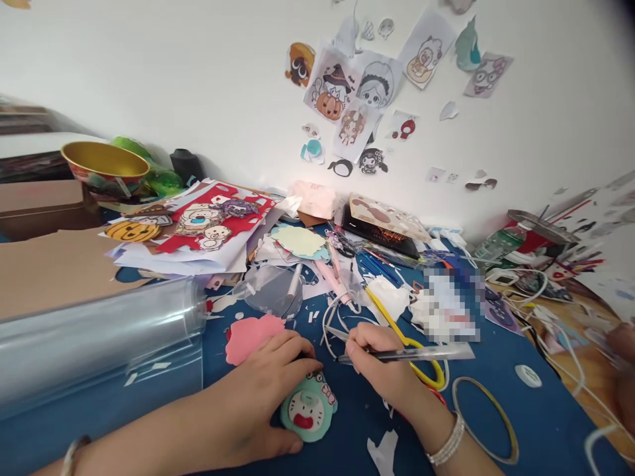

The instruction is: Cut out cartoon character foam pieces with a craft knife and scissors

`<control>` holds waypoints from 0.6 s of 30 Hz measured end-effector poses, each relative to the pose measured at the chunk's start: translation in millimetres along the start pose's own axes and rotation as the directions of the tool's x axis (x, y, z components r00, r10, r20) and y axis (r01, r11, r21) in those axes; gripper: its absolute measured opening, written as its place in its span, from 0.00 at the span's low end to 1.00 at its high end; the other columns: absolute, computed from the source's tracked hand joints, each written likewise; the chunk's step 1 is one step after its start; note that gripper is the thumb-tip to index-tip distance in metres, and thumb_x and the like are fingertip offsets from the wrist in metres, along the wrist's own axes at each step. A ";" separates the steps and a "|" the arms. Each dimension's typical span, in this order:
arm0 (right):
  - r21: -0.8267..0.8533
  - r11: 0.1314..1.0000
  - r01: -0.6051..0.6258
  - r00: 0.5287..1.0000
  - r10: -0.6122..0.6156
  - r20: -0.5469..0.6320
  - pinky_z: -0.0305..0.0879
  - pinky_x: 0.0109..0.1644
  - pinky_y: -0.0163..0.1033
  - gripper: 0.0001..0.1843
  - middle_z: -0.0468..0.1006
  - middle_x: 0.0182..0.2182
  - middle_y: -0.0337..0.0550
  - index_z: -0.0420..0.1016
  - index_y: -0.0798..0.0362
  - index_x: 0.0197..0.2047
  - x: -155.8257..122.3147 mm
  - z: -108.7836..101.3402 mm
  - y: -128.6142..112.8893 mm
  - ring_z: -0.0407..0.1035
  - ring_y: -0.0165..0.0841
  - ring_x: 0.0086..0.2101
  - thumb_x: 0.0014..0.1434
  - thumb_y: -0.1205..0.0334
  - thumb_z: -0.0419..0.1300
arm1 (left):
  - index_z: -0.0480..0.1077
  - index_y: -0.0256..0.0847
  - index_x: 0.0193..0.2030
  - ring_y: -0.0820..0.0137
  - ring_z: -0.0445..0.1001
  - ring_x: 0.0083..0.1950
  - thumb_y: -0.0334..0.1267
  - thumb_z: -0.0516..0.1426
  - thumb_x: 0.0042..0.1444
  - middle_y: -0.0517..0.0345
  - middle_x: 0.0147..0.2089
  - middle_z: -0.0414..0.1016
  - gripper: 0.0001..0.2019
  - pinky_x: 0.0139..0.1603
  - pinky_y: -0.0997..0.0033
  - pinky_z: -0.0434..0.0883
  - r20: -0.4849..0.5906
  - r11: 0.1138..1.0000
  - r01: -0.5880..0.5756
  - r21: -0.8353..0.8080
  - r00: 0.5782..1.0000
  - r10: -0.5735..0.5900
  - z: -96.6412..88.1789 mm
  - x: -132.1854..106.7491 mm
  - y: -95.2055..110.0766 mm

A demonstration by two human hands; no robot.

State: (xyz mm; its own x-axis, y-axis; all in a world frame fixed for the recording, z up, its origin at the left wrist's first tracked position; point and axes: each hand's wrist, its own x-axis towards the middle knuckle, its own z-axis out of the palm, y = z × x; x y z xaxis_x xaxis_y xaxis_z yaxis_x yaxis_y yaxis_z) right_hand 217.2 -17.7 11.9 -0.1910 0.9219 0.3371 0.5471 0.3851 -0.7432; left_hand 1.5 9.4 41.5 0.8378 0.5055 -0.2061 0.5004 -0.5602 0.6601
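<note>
My left hand (270, 390) is curled round a teal paper cartoon cut-out (310, 411) with a white face and red mouth, pressing it against the blue table. Thumb and fingers lie at its left and top edges. A pink cut-out shape (255, 336) lies partly behind those fingers. In my right hand (380, 363) is a pen (421, 354) with a clear barrel, its dark tip pointing left, above and to the right of the cut-out. Yellow-handled scissors (431, 370) lie beside and partly behind my right hand.
A roll of clear plastic film (109, 324) stretches along the left. Behind are a paper stack with cartoon cut-outs (203, 225), a black box (380, 231) and a yellow-green cut-out (300, 240). A roll of tape (513, 436), paper scraps (383, 453) and white cables (570, 344) lie at the right.
</note>
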 end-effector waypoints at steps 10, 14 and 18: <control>-0.001 0.999 -0.034 0.999 0.034 -0.007 0.50 0.25 0.34 0.17 0.56 0.17 0.31 0.46 0.50 0.21 0.7 -2.4 0.9 0.54 0.25 0.20 0.57 0.67 0.50 | 0.64 0.49 0.56 0.59 0.62 0.58 0.33 0.62 0.42 0.55 0.57 0.61 0.31 0.59 0.59 0.62 -0.012 1.000 -0.007 0.009 1.000 0.007 -0.7 -0.2 0.4; 0.003 1.000 -0.017 1.000 0.017 -0.003 0.50 0.25 0.33 0.17 0.55 0.18 0.31 0.47 0.50 0.21 2.3 -1.9 0.4 0.53 0.25 0.21 0.56 0.67 0.51 | 0.64 0.49 0.55 0.59 0.62 0.59 0.32 0.61 0.41 0.55 0.57 0.61 0.30 0.58 0.60 0.63 -0.033 1.000 0.011 0.012 0.999 -0.010 -1.9 -1.5 2.7; -0.001 1.000 -0.021 1.000 0.021 0.019 0.48 0.25 0.33 0.17 0.54 0.18 0.31 0.47 0.50 0.21 2.3 -0.7 0.4 0.51 0.25 0.21 0.56 0.66 0.52 | 0.65 0.47 0.53 0.59 0.62 0.58 0.32 0.61 0.41 0.53 0.57 0.63 0.29 0.57 0.59 0.65 -0.070 1.000 0.007 0.016 0.997 -0.006 1.6 0.2 0.7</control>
State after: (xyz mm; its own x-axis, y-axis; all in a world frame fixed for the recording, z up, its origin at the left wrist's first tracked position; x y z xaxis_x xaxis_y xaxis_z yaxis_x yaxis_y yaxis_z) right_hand 217.6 -15.5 12.8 -0.1947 0.9304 0.3106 0.5518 0.3657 -0.7495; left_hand 2.4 8.0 40.8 0.8173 0.5539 -0.1587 0.5097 -0.5667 0.6473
